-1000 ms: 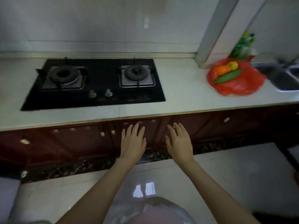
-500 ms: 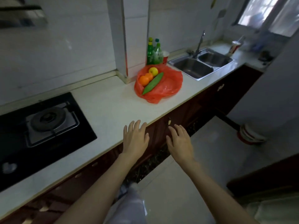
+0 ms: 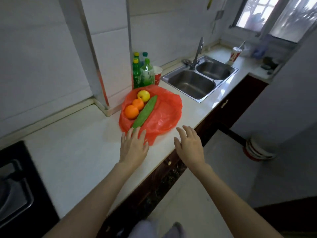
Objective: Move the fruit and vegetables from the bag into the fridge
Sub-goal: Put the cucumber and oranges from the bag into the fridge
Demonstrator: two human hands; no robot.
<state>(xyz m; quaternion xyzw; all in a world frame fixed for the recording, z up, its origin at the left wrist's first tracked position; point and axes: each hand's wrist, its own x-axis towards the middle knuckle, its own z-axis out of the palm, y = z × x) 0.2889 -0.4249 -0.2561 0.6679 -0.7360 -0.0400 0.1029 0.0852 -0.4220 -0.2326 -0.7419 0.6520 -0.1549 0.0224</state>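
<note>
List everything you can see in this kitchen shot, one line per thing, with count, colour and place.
plastic bag: one, red, spread open on the counter by the wall pillar
oranges: two, orange, on the bag's left side
apple: one, yellow, at the bag's far edge
cucumber: one, green, lying diagonally across the bag
bottles: about four, green, behind the bag against the wall
paper cup: one, red and white, right of the bottles
sink: one double basin, steel, right of the bag
drink cup: one, red and white, with a straw, beyond the sink
stove: one, black, far left
counter: one, white
left hand: open, at the bag's near edge
right hand: open, over the counter edge
</note>
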